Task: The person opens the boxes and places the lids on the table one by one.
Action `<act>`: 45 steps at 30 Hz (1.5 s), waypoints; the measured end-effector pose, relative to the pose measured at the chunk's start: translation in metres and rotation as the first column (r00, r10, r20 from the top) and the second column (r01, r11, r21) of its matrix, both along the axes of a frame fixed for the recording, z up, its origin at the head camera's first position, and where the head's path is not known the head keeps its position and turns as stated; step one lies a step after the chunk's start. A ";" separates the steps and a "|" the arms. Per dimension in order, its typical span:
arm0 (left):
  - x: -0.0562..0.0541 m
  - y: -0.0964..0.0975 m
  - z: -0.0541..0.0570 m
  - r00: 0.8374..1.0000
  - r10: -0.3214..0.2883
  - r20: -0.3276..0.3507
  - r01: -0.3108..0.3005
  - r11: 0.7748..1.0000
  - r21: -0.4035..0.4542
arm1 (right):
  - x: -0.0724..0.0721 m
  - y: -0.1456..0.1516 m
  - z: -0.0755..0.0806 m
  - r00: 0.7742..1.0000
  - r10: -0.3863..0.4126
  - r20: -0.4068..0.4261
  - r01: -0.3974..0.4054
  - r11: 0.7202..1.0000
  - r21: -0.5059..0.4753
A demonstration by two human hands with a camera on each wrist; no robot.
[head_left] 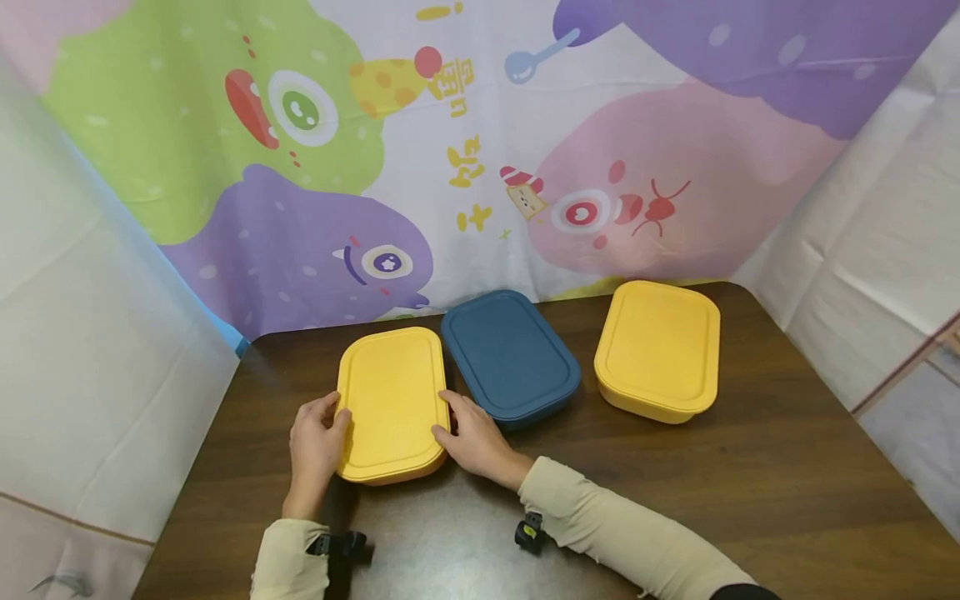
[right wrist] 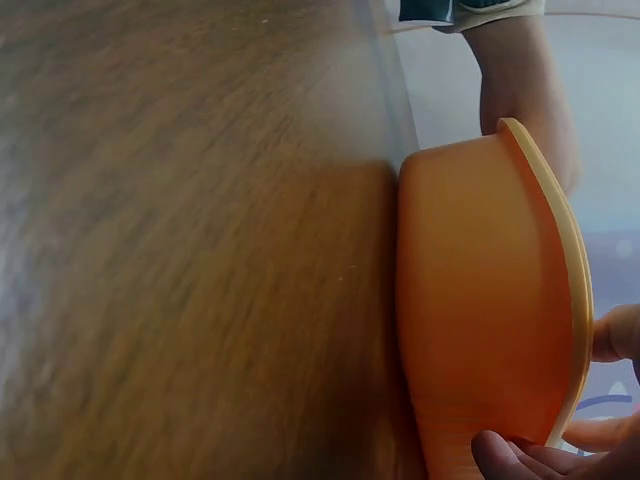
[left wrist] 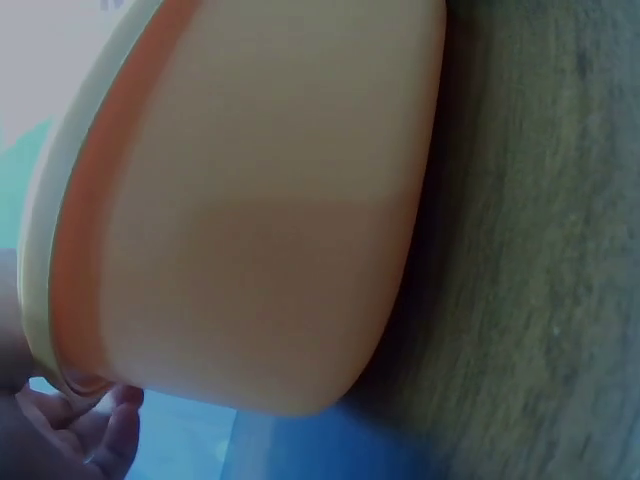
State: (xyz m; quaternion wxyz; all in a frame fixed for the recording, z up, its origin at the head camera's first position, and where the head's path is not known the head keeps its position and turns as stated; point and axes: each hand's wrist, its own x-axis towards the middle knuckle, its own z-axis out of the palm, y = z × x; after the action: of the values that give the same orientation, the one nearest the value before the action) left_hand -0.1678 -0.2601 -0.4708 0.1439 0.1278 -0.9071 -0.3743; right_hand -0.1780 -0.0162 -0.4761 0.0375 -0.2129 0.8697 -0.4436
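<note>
A yellow lidded food container (head_left: 392, 400) sits on the table at the left, its lid in place. My left hand (head_left: 317, 439) grips its left edge, thumb on the lid. From the opposite side my right hand (head_left: 474, 435) holds the right edge. In the left wrist view, curled fingers (left wrist: 118, 435) show under the rim, beside the container's tall side wall (left wrist: 270, 230). The right wrist view has fingertips (right wrist: 497, 452) tucked below the lid's rim, while others lie over the top.
Close to the right hand lies a dark blue lidded container (head_left: 512, 357). Farther right stands a second yellow container (head_left: 660, 350). The brown wooden table (head_left: 675, 492) meets a cartoon-printed cloth (head_left: 480, 267) at the back, with pale sheets (head_left: 90, 333) at the sides.
</note>
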 end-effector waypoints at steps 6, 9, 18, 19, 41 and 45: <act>0.002 0.004 0.001 0.995 0.013 -0.099 -0.022 0.996 -0.086 | 0.002 0.002 -0.002 1.000 0.016 0.021 -0.017 1.000 0.005; 0.005 0.007 0.004 0.995 0.006 -0.103 -0.018 0.993 -0.117 | 0.004 0.003 -0.004 1.000 0.023 0.018 -0.023 1.000 -0.004; 0.010 0.016 0.008 0.986 -0.064 -0.151 0.034 0.981 -0.193 | 0.010 0.010 -0.009 0.996 0.050 0.074 -0.052 0.998 0.019; 0.010 0.016 0.008 0.985 -0.080 -0.150 0.049 0.979 -0.199 | 0.010 0.010 -0.009 0.995 0.053 0.088 -0.056 0.998 0.026; 0.022 0.033 0.002 0.899 -0.411 -0.152 0.361 0.890 -0.278 | 0.011 0.007 -0.014 0.995 0.055 0.087 -0.066 0.989 0.133; 0.026 0.035 0.002 0.888 -0.441 -0.131 0.391 0.873 -0.291 | 0.011 0.004 -0.016 0.996 0.048 0.075 -0.058 0.989 0.135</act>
State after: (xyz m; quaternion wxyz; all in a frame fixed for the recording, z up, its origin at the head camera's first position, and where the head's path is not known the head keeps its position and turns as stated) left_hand -0.1415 -0.2248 -0.4693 0.1624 -0.1279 -0.9354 -0.2869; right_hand -0.1673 -0.0122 -0.4923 0.0950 -0.2169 0.8902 -0.3893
